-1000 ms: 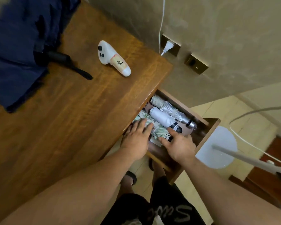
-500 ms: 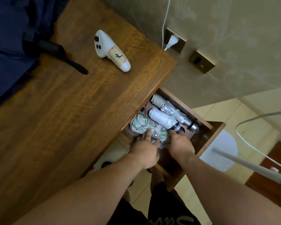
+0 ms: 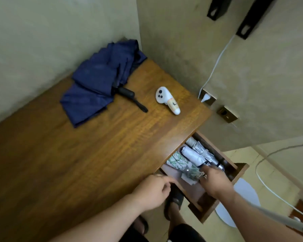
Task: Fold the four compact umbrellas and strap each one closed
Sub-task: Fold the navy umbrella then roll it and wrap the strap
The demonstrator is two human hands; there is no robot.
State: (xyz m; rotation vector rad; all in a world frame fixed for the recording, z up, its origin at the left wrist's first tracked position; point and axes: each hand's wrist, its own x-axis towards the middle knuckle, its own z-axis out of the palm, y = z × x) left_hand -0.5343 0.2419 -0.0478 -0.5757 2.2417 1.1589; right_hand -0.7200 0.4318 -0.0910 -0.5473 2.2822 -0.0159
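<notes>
Left hand (image 3: 151,191): at the open drawer's (image 3: 215,203) near edge, fingers curled, holding nothing visible; right hand (image 3: 215,183): inside the drawer, at the leaf-print umbrella's (image 3: 179,162) near end, grip unclear through blur; white umbrella (image 3: 193,156) and silver umbrella (image 3: 202,151): rolled, side by side beyond it. Advice: seat the leaf-print roll snug beside the white one, strap kept fastened; then fetch the navy umbrella (image 3: 98,81), lying loose and unstrapped on the wooden surface (image 3: 77,163) near the wall corner; white handheld device (image 3: 166,98) beside it; wall socket (image 3: 206,97) beyond.
</notes>
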